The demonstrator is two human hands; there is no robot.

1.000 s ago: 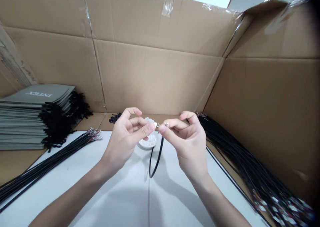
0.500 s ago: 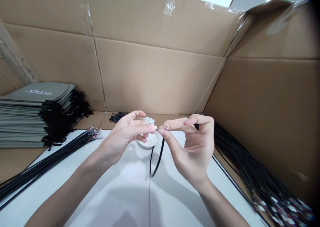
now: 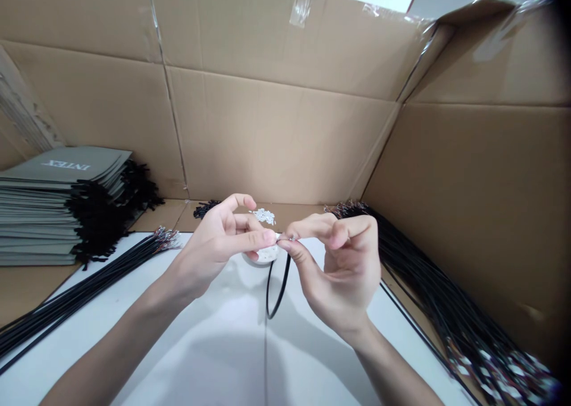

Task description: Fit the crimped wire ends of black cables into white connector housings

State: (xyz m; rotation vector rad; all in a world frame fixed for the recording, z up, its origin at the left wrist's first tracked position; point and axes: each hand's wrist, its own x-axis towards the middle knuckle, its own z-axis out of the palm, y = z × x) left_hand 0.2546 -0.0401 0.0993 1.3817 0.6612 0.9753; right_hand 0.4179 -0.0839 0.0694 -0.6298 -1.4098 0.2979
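My left hand [image 3: 218, 239] is closed in a pinch, thumb against forefinger, on a small white connector that the fingertips mostly cover. My right hand [image 3: 343, 263] pinches the fine wire ends of a black cable [image 3: 268, 302] right beside the left fingertips; its other fingers are curled. From there the cable hangs in a loop over the white tabletop [image 3: 232, 346]. Whether the wires are inside the connector is too small to tell. Behind the left fingers sits a round white dish [image 3: 263, 259], partly hidden.
Small white pieces [image 3: 264, 216] and small black pieces [image 3: 205, 208] lie at the back. Bundles of black cables rest left [image 3: 102, 281] and right [image 3: 428, 293]. Grey INTEX bags [image 3: 40, 209] are stacked far left. Cardboard walls [image 3: 285, 138] enclose the table.
Both hands have shifted slightly; the fingertips sit a little lower, still pinched close together. The white connector shows less between the left fingers.
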